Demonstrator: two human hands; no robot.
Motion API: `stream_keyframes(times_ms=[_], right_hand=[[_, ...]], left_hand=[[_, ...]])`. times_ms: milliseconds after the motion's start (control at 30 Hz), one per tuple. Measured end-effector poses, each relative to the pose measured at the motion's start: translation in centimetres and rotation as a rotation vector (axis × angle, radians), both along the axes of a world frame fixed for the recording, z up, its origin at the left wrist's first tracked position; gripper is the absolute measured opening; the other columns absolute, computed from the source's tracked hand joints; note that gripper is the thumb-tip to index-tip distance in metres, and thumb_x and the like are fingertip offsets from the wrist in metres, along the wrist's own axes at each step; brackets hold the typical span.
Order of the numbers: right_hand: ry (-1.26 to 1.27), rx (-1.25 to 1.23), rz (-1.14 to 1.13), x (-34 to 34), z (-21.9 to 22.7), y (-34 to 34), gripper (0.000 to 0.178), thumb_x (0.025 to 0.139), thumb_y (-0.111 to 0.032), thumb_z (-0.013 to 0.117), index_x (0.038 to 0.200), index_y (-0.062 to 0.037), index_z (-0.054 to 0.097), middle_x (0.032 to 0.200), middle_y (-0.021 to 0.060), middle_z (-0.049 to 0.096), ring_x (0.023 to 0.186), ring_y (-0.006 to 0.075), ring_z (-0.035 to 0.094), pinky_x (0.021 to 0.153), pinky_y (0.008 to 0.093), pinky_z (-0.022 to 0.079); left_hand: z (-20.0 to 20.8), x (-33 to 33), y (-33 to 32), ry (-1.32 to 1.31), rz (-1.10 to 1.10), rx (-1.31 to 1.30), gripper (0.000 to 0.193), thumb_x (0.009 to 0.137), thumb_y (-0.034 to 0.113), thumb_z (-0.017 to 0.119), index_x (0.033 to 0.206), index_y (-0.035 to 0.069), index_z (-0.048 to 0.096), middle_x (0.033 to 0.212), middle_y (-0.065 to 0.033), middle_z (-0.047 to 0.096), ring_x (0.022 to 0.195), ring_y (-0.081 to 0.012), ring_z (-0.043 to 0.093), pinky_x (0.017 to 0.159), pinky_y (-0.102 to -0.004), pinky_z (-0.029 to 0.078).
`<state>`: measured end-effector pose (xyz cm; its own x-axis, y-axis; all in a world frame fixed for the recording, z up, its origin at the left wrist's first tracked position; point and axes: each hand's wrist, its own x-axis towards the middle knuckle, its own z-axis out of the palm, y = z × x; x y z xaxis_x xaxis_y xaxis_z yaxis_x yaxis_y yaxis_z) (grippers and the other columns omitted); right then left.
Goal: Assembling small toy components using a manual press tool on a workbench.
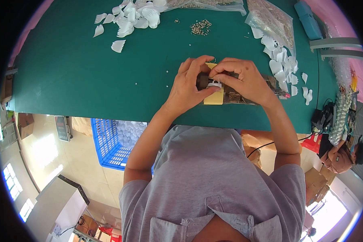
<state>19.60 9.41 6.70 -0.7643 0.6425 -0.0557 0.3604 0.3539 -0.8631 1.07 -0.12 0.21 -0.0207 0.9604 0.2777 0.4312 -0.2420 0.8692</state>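
My left hand (185,88) curves around the left side of a dark rounded block, its thumb pressed to a small white plastic piece (215,85). Over the same piece my right hand (244,78) closes in a pinch, and whatever its fingertips hold is too small or hidden to make out. Both hands work at a brown wooden fixture (234,97) with a yellow strip (213,99) across it. A small pile of metal parts (201,27) lies beyond my hands. White toothed plastic pieces (132,17) are heaped at the far left.
More white pieces (281,64) lie at the right, below a clear bag of small parts (272,20). A blue case (308,20) sits at the far right of the green table (88,76). A blue basket (109,157) stands below the front edge. Another person (341,157) is at the right.
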Motion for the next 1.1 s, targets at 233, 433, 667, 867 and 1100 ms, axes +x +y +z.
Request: stream_keyframes(times_ms=[233, 433, 667, 867, 1100], right_hand=[[-0.257, 0.161, -0.076, 1.8, -1.4, 3.0, 0.012, 0.086, -0.012, 0.076, 0.095, -0.0035, 0.076, 0.087, 0.0070, 0.071, 0.077, 0.0194, 0.070, 0.074, 0.0315, 0.055], [-0.286, 0.077, -0.041, 1.4, -1.2, 3.3, 0.012, 0.082, -0.014, 0.078, 0.091, -0.0055, 0.076, 0.086, 0.0068, 0.070, 0.077, 0.0208, 0.071, 0.071, 0.0354, 0.054], [-0.448, 0.039, 0.266, 0.5, -1.1, 5.4, 0.010, 0.085, -0.008, 0.073, 0.092, -0.0013, 0.071, 0.086, 0.0097, 0.066, 0.076, 0.0194, 0.065, 0.069, 0.0330, 0.051], [-0.281, 0.055, 0.065, 1.2, -1.2, 6.3, 0.013, 0.088, -0.011, 0.076, 0.090, -0.0021, 0.066, 0.077, 0.0062, 0.062, 0.069, 0.0144, 0.057, 0.065, 0.0319, 0.048], [-0.510, 0.006, 0.235, -0.9, 0.8, 7.0, 0.027, 0.077, -0.018, 0.087, 0.077, -0.0045, 0.064, 0.066, 0.0033, 0.061, 0.061, 0.0130, 0.056, 0.058, 0.0301, 0.044]], left_hand=[[0.1, -0.2, 0.0, 0.023, -0.005, 0.003, 0.075, 0.073, 0.011, 0.091, 0.139, 0.012, 0.055, 0.100, -0.0032, 0.073, 0.110, -0.0229, 0.063, 0.088, -0.0376, 0.057], [0.2, -0.2, 0.0, 0.025, -0.008, 0.001, 0.069, 0.075, 0.012, 0.090, 0.135, 0.011, 0.058, 0.099, -0.0031, 0.074, 0.109, -0.0227, 0.062, 0.087, -0.0370, 0.056], [-0.1, -0.2, 0.0, 0.027, -0.024, 0.042, 0.066, 0.076, 0.015, 0.089, 0.134, 0.009, 0.058, 0.099, -0.0051, 0.073, 0.108, -0.0232, 0.062, 0.086, -0.0370, 0.055], [-0.2, -0.3, 0.0, 0.028, -0.025, 0.064, 0.066, 0.077, 0.016, 0.089, 0.135, 0.008, 0.058, 0.100, -0.0062, 0.074, 0.105, -0.0245, 0.063, 0.086, -0.0375, 0.055], [-0.2, -0.3, 0.2, 0.054, -0.039, 0.097, 0.066, 0.077, 0.016, 0.089, 0.134, 0.008, 0.058, 0.100, -0.0065, 0.073, 0.105, -0.0249, 0.063, 0.085, -0.0380, 0.055]])
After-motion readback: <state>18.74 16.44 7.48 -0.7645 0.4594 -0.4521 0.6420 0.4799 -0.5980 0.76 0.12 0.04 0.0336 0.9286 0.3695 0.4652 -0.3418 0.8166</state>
